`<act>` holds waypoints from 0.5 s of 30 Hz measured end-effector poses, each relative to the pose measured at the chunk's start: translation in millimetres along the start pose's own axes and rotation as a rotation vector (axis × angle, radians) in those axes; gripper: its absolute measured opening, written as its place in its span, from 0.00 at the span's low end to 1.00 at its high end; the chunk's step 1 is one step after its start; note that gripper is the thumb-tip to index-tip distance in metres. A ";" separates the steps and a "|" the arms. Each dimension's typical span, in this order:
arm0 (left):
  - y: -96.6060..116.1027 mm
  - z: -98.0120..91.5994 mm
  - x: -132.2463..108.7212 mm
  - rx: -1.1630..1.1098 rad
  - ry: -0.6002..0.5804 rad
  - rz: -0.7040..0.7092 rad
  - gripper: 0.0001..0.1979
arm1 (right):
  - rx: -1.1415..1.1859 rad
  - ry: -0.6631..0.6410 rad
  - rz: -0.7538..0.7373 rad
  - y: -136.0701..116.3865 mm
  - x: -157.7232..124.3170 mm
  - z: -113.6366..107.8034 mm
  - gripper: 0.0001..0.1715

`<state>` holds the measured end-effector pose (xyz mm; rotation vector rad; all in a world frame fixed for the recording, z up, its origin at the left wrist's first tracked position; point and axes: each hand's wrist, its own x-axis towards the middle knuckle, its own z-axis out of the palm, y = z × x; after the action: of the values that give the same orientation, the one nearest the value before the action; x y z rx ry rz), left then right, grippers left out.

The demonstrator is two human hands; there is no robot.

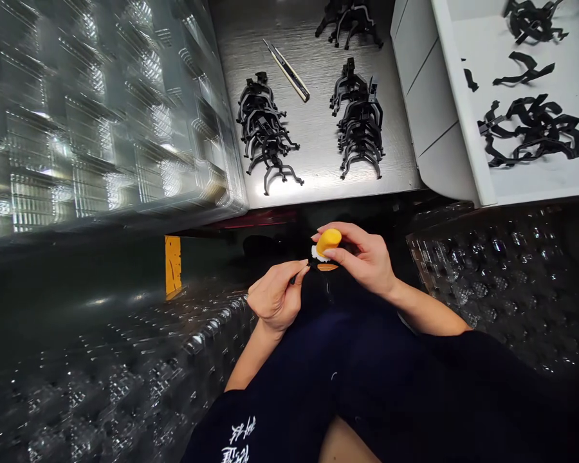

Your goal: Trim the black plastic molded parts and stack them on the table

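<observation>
- Lower centre: the left hand [276,297] pinches a narrow dark sliver [294,278], its fingertips nearly closed.
- Just right of it: the right hand [361,257] firmly holds a yellow foam-like piece [329,242], long axis slanting up-right, nearer this hand.
- Farther up: a steel tray [316,151] bears stacked black plastic clips [265,122] and a utility knife [287,69].
- Upper corners: clear blister trays [101,109] left, a white bin [458,109] right.
</observation>
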<state>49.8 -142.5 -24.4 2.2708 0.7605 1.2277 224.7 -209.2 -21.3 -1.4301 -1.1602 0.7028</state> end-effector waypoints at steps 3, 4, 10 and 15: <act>0.5 1.1 -1.0 0.029 -0.005 0.064 0.04 | -0.192 0.001 -0.164 10.9 3.1 2.7 0.11; 0.5 1.1 -1.3 0.033 -0.003 0.076 0.05 | -0.249 0.015 -0.171 16.2 5.0 1.9 0.11; -2.8 2.7 0.1 0.056 -0.008 0.121 0.08 | -0.195 0.052 -0.050 15.1 6.3 -1.9 0.13; -5.6 6.0 -0.9 0.051 -0.022 0.219 0.12 | -0.302 0.042 -0.201 16.0 5.3 -0.6 0.10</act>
<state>53.1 -139.6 -31.4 2.4567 0.5520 1.2900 231.3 -203.0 -35.5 -1.5404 -1.3981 0.3662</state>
